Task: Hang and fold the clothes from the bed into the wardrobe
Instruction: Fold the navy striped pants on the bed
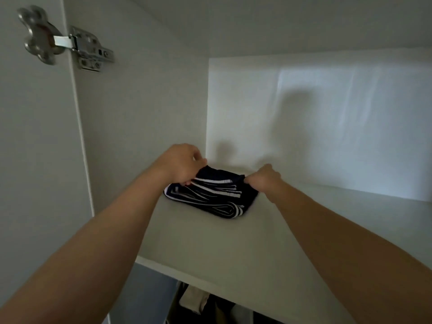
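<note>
One folded garment [210,197] on the shelf [210,249], two hands on it: left hand [181,163] pinches its far-left corner, right hand [265,177] closed on its right edge. It lies near the back-left corner, bare shelf open to the right and front

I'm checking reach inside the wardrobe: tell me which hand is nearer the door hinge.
Left. The left hand grips the folded striped garment at its left end, on the side of the hinge high on the wardrobe's left wall. The right hand holds the garment's opposite end, farther away.
</note>
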`<action>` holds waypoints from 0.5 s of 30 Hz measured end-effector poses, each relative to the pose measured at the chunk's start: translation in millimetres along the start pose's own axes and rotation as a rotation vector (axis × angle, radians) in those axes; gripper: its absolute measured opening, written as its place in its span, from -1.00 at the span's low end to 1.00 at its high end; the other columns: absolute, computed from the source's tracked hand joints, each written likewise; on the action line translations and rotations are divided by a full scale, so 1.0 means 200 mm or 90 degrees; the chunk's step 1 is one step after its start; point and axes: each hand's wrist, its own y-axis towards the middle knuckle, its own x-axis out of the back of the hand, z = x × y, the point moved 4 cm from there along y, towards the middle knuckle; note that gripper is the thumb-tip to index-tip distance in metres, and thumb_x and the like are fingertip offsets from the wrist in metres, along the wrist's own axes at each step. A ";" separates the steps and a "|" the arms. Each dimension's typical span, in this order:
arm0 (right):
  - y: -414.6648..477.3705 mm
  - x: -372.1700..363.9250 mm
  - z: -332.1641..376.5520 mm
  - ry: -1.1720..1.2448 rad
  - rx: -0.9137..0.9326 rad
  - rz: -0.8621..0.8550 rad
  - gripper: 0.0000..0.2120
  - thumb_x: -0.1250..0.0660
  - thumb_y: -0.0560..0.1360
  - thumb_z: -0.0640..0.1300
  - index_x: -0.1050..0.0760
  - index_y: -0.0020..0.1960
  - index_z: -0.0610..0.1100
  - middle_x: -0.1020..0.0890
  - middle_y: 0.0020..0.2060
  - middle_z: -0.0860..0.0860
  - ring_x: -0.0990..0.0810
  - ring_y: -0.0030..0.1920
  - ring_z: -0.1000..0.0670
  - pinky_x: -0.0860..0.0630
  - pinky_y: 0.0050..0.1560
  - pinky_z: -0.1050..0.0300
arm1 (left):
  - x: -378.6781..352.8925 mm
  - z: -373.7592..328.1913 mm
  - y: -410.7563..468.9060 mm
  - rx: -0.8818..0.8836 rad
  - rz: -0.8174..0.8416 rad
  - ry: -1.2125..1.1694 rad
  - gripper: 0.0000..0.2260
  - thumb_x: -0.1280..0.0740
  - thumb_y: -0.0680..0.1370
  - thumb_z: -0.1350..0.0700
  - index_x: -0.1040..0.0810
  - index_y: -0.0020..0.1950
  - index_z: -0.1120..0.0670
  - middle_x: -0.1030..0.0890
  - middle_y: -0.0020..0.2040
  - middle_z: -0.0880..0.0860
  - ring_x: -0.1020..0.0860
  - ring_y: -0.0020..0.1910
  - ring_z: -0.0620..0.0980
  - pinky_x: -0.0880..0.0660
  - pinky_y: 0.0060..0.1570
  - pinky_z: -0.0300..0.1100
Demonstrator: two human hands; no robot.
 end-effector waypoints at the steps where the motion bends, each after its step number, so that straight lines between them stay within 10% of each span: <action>1: 0.00 -0.01 0.03 -0.050 0.065 0.001 -0.37 -0.44 0.51 0.04 -0.32 0.47 -0.18 -0.48 0.31 -0.17 -0.52 0.20 -0.17 -0.54 0.12 0.03 | -0.02 0.02 0.06 -0.005 -0.007 0.080 -0.88 -0.29 0.62 0.05 -0.57 0.10 0.02 -0.69 0.05 0.09 -0.66 -0.05 0.05 -0.57 -0.08 -0.13; 3: -0.03 -0.04 0.11 -0.105 0.204 0.074 -0.39 -0.41 0.50 0.20 -0.40 0.42 -0.10 -0.54 0.15 -0.05 -0.55 0.05 -0.06 -0.49 -0.10 0.14 | -0.09 0.07 0.15 -0.005 0.108 0.237 -0.61 -0.29 0.57 0.21 -0.48 0.39 -0.01 -0.50 0.38 0.09 -0.51 0.28 0.09 -0.47 0.21 -0.13; 6: -0.10 -0.15 0.15 -0.278 0.346 0.213 -0.19 -0.36 0.41 0.44 -0.28 0.53 0.10 -0.42 0.31 -0.01 -0.50 0.23 -0.06 -0.46 0.16 0.13 | -0.22 0.18 0.18 -0.004 0.315 0.377 -0.31 -0.41 0.46 0.26 -0.30 0.56 -0.01 -0.45 0.41 0.07 -0.47 0.33 0.10 -0.48 0.30 -0.04; 15: -0.06 -0.33 0.17 -0.469 0.403 0.177 -0.52 -0.33 0.58 0.06 -0.30 0.43 -0.01 -0.52 0.16 -0.11 -0.53 0.11 -0.12 -0.48 0.10 0.01 | -0.34 0.29 0.24 0.014 0.312 0.491 -0.66 -0.37 0.57 0.16 -0.54 0.35 0.11 -0.59 0.28 0.10 -0.56 0.23 0.06 -0.50 0.25 -0.10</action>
